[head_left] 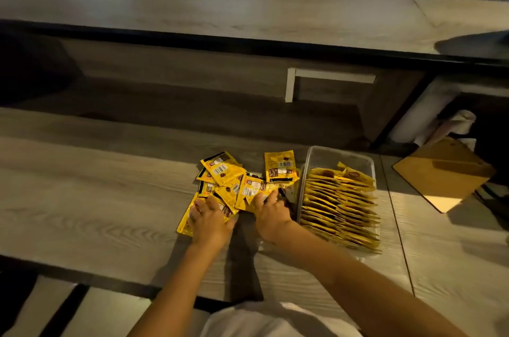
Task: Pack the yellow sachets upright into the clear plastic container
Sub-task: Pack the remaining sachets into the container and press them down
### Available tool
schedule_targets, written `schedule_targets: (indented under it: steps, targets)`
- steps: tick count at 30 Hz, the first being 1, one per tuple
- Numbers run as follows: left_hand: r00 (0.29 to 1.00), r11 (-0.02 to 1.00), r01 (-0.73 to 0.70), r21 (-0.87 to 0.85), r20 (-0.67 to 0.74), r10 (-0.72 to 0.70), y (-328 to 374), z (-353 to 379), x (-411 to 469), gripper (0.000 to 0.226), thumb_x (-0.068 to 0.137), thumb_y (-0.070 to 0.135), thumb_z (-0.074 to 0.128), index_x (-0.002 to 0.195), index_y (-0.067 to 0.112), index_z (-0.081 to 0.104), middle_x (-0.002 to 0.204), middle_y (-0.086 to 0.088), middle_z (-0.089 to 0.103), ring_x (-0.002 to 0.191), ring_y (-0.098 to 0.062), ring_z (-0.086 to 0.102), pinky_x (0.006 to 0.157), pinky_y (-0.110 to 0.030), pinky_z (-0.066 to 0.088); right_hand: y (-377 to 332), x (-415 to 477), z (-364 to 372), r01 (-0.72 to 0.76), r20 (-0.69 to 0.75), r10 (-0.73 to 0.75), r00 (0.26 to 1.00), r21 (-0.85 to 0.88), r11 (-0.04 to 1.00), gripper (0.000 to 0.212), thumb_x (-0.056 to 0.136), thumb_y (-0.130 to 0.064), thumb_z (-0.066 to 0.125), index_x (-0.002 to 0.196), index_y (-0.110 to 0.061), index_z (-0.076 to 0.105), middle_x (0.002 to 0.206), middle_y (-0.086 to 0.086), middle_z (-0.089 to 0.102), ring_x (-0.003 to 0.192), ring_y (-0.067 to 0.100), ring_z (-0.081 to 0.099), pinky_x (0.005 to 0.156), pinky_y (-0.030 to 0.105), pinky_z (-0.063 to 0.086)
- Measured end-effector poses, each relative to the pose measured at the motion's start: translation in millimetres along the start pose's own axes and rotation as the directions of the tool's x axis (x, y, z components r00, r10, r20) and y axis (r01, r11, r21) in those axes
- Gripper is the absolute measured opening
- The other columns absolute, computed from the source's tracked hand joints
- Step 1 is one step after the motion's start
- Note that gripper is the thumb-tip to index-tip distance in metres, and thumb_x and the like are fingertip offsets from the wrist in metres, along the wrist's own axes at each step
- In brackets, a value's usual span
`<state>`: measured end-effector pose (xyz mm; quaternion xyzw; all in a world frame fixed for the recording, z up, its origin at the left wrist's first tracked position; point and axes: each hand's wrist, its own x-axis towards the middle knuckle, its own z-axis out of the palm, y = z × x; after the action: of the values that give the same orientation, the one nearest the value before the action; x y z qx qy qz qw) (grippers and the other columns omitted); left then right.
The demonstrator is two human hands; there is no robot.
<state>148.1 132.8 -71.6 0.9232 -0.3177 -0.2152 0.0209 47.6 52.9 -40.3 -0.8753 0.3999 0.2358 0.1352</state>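
A loose pile of yellow sachets [232, 185] lies flat on the wooden counter, left of a clear plastic container [337, 156]. Inside the container a long row of yellow sachets [340, 210] stands upright, filling most of it; the far end holds none. My left hand [208, 219] rests on sachets at the pile's near left, fingers bent over them. At the pile's near right, my right hand [268, 211] has its fingers curled onto a sachet, close to the container's left wall. How firmly either hand holds is hard to tell.
A brown clipboard [443, 172] lies right of the container, with a white paper roll [454, 124] behind it. A raised wooden ledge [248, 17] runs across the back. The counter's near edge [110, 278] lies close to my body.
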Motion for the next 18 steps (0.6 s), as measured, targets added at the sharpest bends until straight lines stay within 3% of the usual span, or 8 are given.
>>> schedule_targets:
  steps: [5, 8, 11, 18]
  targets:
    - [0.996, 1.0, -0.017, 0.022, 0.09, 0.015, 2.1, -5.0, 2.0, 0.068, 0.092, 0.023, 0.044, 0.146, 0.003, 0.009, 0.152, -0.029, 0.007, 0.142, -0.043, 0.006, 0.116, -0.05, 0.01, 10.4, 3.1, -19.0, 0.075, -0.072, -0.066, 0.995, 0.143, 0.987, 0.057, 0.093, -0.007, 0.043, 0.144, -0.005, 0.016, 0.136, 0.027, 0.041, 0.122, 0.041, 0.047, 0.097, 0.043, 0.044]
    - [0.993, 0.991, -0.107, 0.083, 0.067, 0.101, 4.3, -16.2, 5.1, 0.058, 0.092, 0.01, 0.039, 0.144, -0.001, 0.017, 0.145, -0.028, 0.028, 0.136, -0.041, 0.027, 0.111, -0.044, 0.025, 18.3, 2.2, -39.2, 0.102, -0.168, -0.052, 0.984, 0.308, 0.946, 0.042, 0.092, -0.002, 0.043, 0.133, -0.001, 0.035, 0.126, 0.023, 0.053, 0.117, 0.038, 0.051, 0.095, 0.042, 0.047]
    - [0.984, 0.981, -0.176, 0.083, 0.017, 0.176, 10.3, -43.2, 5.5, 0.04, 0.091, 0.003, 0.041, 0.131, 0.002, 0.042, 0.128, -0.022, 0.053, 0.119, -0.038, 0.05, 0.096, -0.043, 0.042, 29.1, 5.2, -59.8, 0.101, -0.251, 0.035, 0.967, 0.507, 0.856, 0.03, 0.09, -0.002, 0.048, 0.119, 0.003, 0.052, 0.121, 0.021, 0.059, 0.113, 0.035, 0.056, 0.092, 0.039, 0.049]
    - [0.959, 0.984, -0.153, -0.091, -0.253, 0.126, 35.8, -113.0, 1.5, 0.026, 0.09, -0.002, 0.044, 0.115, -0.003, 0.05, 0.116, -0.025, 0.057, 0.109, -0.041, 0.055, 0.086, -0.044, 0.045, 64.0, 5.6, -94.3, 0.177, -0.357, 0.226, 0.906, 0.807, 0.564, 0.023, 0.088, -0.009, 0.058, 0.111, -0.005, 0.059, 0.113, 0.013, 0.065, 0.108, 0.025, 0.061, 0.079, 0.033, 0.053]
